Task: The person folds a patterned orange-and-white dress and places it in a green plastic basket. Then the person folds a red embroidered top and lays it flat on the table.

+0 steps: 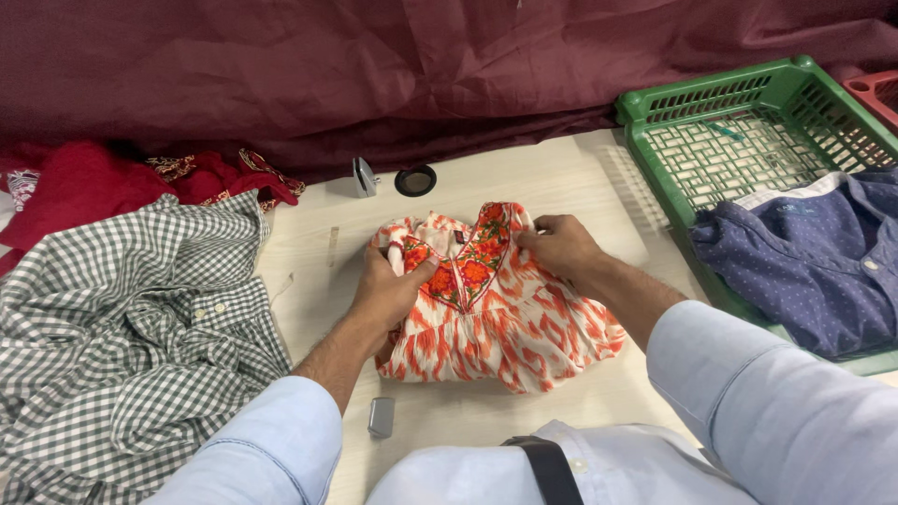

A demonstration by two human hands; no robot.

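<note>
While both wrists bend inward, left hand and right hand pinch the orange-and-white garment.

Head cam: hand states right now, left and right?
Left hand: closed, fingers pinching the orange-and-white garment at the neckline's left side.
Right hand: closed, fingers gripping the same garment at its upper right edge.

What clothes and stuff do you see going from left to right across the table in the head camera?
Checked shirt → left hand → orange and white garment → right hand → blue dotted shirt in the green crate.
</note>
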